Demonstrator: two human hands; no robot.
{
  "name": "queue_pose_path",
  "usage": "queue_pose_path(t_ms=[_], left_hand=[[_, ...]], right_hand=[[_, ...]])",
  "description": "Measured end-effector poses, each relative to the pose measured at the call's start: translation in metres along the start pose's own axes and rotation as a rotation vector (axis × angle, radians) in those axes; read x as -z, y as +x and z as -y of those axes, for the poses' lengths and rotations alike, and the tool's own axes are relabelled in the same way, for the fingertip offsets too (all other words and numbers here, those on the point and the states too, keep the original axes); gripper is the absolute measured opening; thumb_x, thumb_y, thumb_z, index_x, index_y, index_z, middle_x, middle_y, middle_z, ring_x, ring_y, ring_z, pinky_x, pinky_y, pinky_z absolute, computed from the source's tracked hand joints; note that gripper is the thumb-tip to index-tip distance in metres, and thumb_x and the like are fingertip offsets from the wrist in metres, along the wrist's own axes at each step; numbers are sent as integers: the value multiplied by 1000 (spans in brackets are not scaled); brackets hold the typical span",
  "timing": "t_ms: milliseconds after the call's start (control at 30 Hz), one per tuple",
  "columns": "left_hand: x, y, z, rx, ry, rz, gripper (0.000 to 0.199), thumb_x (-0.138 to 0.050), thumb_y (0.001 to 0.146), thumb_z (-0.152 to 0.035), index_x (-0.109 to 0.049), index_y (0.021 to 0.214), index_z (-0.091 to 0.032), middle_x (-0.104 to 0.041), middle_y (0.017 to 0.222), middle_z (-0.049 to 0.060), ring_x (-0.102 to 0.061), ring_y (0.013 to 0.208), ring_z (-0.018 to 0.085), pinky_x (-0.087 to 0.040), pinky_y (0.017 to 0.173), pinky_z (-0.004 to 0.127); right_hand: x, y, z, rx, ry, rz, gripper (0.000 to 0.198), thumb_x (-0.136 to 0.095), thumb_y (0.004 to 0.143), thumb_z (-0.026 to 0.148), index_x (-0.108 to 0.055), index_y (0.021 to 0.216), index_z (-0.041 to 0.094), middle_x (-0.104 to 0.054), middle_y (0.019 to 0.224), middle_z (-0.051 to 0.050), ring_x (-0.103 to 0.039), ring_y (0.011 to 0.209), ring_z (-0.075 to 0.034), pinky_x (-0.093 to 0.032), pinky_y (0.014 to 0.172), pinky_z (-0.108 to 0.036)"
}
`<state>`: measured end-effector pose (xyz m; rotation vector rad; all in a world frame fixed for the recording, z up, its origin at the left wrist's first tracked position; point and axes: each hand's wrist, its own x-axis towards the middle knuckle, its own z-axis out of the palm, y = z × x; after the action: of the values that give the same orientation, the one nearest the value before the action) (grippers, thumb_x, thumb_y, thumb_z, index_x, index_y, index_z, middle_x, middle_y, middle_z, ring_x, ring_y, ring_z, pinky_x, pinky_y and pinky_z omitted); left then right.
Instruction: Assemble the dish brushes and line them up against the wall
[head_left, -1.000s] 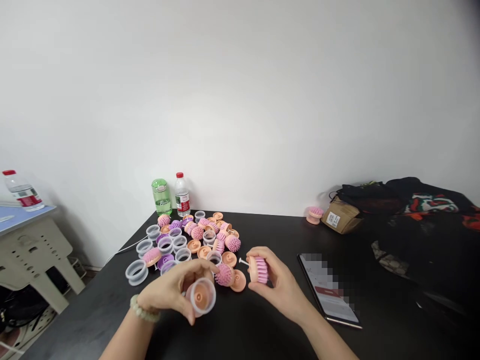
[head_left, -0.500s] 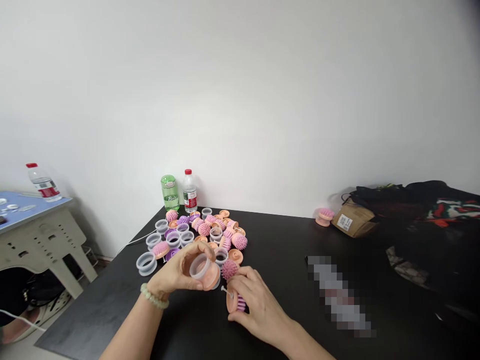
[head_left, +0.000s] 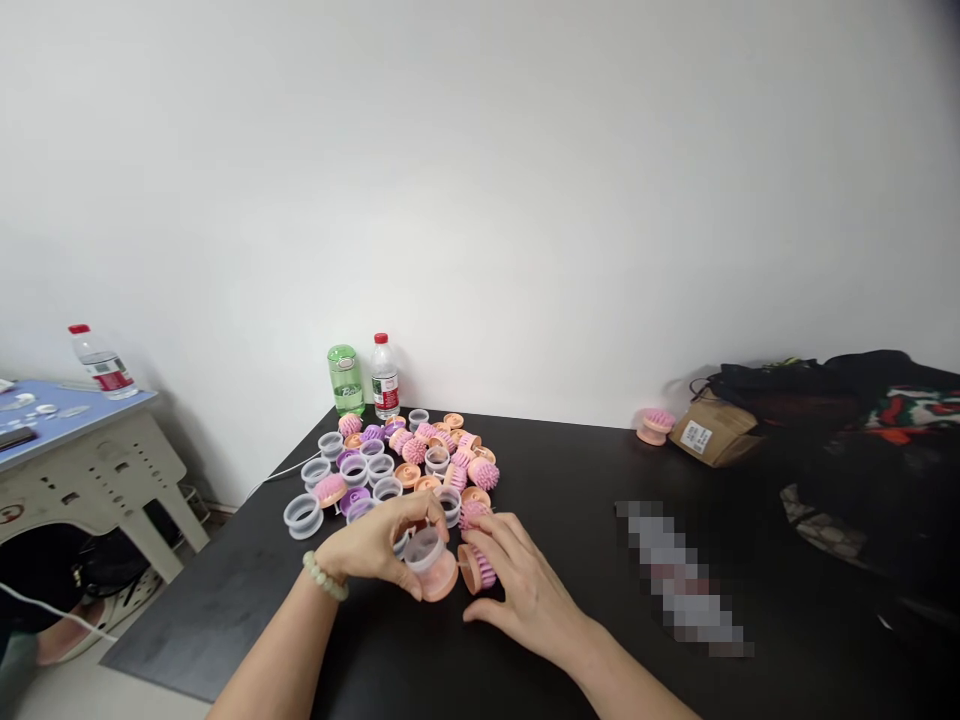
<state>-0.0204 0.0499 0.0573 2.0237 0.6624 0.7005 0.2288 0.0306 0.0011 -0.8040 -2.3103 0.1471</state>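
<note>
My left hand [head_left: 382, 545] is closed around a translucent cup-shaped ring [head_left: 425, 548] joined to a peach round base [head_left: 441, 583]. Just right of it, a scalp massage brush head [head_left: 478, 570] with pink bristles and a peach disc lies on its side, its thin stem pointing at the base. My right hand [head_left: 517, 585] curls around this brush head, fingers over the bristles and thumb below; the exact contact is partly hidden. Behind both hands spreads a cluster of pink-bristled heads [head_left: 483, 473], translucent rings [head_left: 304, 516], and peach and purple discs [head_left: 355, 500].
A green bottle [head_left: 346, 380] and a red-capped water bottle [head_left: 385, 378] stand at the back of the black table [head_left: 555, 480]. Toward the right are one assembled brush [head_left: 655, 426], a brown paper bag [head_left: 712, 430], dark fabric [head_left: 840, 440] and a pixelated strip [head_left: 679, 580].
My left hand has moved right and down with the ring and base, turning them toward the brush head. The brush head has risen slightly, and my right thumb has eased away from its disc.
</note>
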Motion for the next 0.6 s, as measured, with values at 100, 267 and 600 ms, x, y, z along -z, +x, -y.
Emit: queue_pose_path(t_ms=[100,267,600], left_hand=[[0,1,1,-20,19,-12,54,-88,62,-49,-64,100,-21,-56,102,3,-51,94,21,-42,82,31],[-5,4,0,-77,24,-16,50,-85,66,-51,-62,100,-21,-54,104,4,-51,95,21,-42,86,34],[-17,8,-4,-127,110,-64,42,-83,69,-47,-61,94,-22,-58,99,3,-53,94,21,-43,88,35]], right_hand=[[2,0,2,73,-10,-100,79,-91,65,42,-52,129,14,-59,125,-18,-53,115,-36,-53,95,-54],[5,2,8,191,-8,-195,64,-57,90,60,-54,129,9,-64,119,-20,-52,121,-37,-51,96,-55],[3,5,22,99,81,-187,42,-47,99,52,-60,112,15,-70,95,-13,-56,118,-36,-49,97,-58]])
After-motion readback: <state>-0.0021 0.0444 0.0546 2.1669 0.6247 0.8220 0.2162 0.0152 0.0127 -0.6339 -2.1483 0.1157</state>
